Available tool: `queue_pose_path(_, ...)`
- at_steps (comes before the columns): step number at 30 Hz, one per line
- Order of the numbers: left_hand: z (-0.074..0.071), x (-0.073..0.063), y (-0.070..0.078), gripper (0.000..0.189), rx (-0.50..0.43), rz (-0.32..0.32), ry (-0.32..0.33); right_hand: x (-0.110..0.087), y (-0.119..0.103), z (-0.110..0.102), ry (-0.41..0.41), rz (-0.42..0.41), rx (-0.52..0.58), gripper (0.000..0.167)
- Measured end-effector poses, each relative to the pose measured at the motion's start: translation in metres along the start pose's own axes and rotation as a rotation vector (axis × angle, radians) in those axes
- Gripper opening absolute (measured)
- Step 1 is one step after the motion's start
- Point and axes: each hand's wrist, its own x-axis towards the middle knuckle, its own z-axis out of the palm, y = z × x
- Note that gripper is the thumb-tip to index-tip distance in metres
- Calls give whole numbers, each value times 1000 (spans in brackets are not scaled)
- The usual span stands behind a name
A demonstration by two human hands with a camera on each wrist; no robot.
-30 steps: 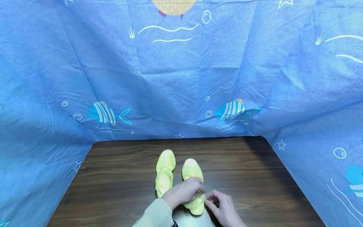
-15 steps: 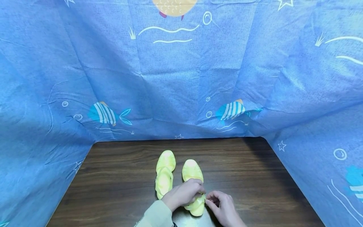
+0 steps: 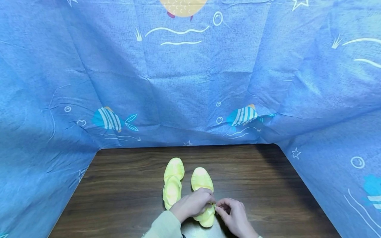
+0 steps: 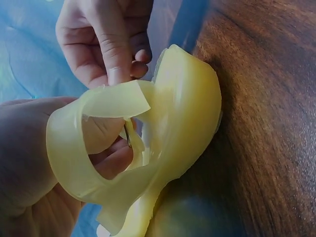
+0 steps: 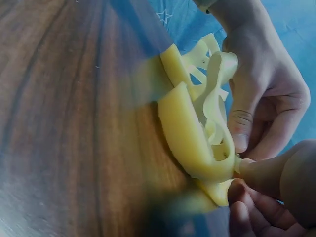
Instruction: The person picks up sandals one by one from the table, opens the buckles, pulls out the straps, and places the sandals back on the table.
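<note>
Two pale yellow plastic sandals lie side by side on the dark wooden table, toes pointing away. My left hand point(image 3: 194, 202) reaches over the right-hand sandal point(image 3: 201, 179) and holds its ankle strap point(image 4: 66, 143) near a small metal buckle pin point(image 4: 128, 133). On the sandal's right side, my right hand point(image 3: 235, 218) pinches the strap's narrow end point(image 5: 238, 165) between thumb and fingers, close to the left fingertips. Part of that sandal is hidden under my left hand in the head view. The left-hand sandal point(image 3: 173, 172) stands untouched beside my left wrist.
The brown wood-grain table point(image 3: 119, 185) stretches to both sides of the sandals. A blue cloth point(image 3: 184, 86) printed with fish and stars hangs behind the table and along its left and right edges.
My right hand has edged slightly forward along the sandal's side, its fingertips still at the strap. My left hand and both sandals stay nearly where they were.
</note>
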Motion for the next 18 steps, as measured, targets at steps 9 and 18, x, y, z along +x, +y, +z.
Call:
queue_pose_path(9,2,-3,-2,18,-61,47,44,-1,0,-2,-63,5,-17,18)
queue_pose_path(18,-1,-5,-5,15,-134,62,68,0,0,1,-8,25,-21,22)
